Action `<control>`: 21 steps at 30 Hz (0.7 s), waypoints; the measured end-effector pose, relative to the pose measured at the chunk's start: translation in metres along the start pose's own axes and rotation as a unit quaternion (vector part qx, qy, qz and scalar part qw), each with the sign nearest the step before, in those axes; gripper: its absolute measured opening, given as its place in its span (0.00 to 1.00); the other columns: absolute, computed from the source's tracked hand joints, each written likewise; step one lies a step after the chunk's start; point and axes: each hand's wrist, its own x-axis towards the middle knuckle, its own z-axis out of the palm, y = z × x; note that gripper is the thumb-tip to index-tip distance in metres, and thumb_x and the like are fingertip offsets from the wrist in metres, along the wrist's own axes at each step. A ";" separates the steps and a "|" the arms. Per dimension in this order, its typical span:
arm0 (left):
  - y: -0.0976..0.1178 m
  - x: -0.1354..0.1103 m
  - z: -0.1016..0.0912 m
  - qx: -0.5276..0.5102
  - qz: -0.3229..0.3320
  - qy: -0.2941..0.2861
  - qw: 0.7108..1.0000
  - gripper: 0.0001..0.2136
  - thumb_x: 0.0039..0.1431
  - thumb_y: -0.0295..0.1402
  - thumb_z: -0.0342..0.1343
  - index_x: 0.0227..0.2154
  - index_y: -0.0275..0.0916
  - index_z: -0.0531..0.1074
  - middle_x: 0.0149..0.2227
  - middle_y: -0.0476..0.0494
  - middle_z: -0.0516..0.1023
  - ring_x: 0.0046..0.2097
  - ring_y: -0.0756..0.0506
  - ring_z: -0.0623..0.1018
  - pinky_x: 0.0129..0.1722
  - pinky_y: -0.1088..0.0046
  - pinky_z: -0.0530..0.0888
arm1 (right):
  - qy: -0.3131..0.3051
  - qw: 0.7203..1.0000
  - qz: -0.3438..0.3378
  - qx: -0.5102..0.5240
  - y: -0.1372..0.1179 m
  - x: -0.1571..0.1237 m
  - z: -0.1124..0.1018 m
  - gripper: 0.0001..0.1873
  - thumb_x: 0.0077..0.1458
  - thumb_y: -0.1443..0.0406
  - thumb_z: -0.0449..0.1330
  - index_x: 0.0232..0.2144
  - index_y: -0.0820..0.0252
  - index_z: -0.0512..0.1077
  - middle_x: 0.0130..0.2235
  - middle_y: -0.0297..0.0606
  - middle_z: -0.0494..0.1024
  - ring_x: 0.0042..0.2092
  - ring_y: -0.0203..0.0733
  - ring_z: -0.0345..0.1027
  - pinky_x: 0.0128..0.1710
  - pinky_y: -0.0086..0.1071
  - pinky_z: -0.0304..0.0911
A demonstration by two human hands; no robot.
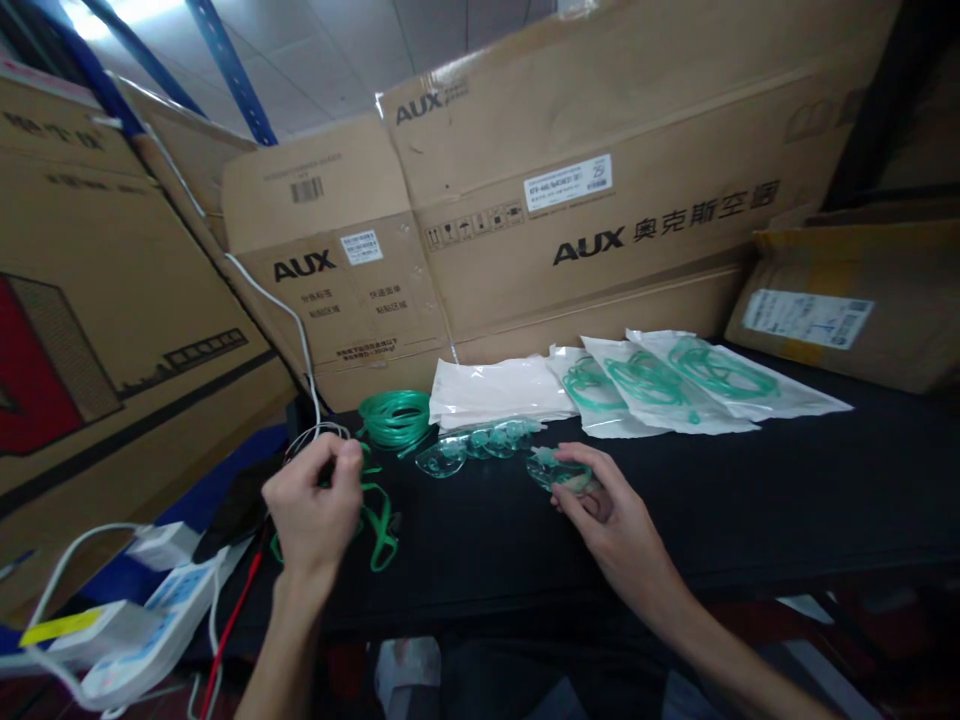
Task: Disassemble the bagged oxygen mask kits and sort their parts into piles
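My left hand point(315, 505) is closed in a pinch on a green elastic strap point(381, 528) that trails down over the black table point(750, 500). My right hand point(604, 505) curls round a clear green mask point(559, 470) lying on the table. More clear green masks point(472, 445) lie between the two hands, a little further back. A coil of green tubing point(395, 417) sits behind my left hand.
Flat empty plastic bags point(499, 392) and three sealed bags holding green tubing point(675, 380) lie at the back. Large AUX cardboard boxes point(570, 190) wall the rear and left. A white power strip point(142, 625) with cables rests at lower left.
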 end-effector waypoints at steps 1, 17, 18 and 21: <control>-0.012 0.006 -0.004 0.042 0.002 0.004 0.999 0.15 0.62 0.34 0.52 0.19 0.39 0.63 0.19 0.54 0.59 0.24 0.51 0.64 0.28 0.73 0.60 | -0.001 1.000 -0.002 0.002 0.000 0.000 0.000 0.13 0.60 0.62 0.61 0.48 0.52 0.72 0.58 0.43 0.66 0.51 0.44 0.71 0.43 0.33 0.76; -0.067 -0.004 -0.039 0.236 -0.062 -0.313 0.918 0.23 0.59 0.53 0.49 0.43 0.44 0.81 0.50 0.38 0.80 0.54 0.28 0.75 0.52 0.48 0.72 | -0.032 0.999 -0.009 -0.015 -0.007 -0.002 0.001 0.10 0.61 0.60 0.61 0.45 0.53 0.75 0.57 0.44 0.69 0.55 0.46 0.70 0.45 0.33 0.74; -0.056 -0.006 -0.036 0.205 -0.064 -0.298 0.930 0.23 0.60 0.53 0.49 0.42 0.44 0.81 0.50 0.38 0.80 0.54 0.29 0.75 0.53 0.49 0.71 | -0.034 0.999 -0.003 -0.011 -0.009 -0.002 0.001 0.10 0.62 0.59 0.61 0.45 0.53 0.75 0.57 0.44 0.69 0.51 0.44 0.72 0.43 0.32 0.74; -0.011 -0.016 -0.017 0.048 -0.077 -0.292 0.952 0.21 0.63 0.53 0.48 0.38 0.44 0.81 0.45 0.42 0.83 0.49 0.36 0.79 0.53 0.58 0.72 | -0.045 0.999 0.006 0.009 -0.015 -0.002 0.001 0.12 0.66 0.56 0.57 0.43 0.54 0.76 0.56 0.44 0.69 0.36 0.36 0.74 0.37 0.32 0.74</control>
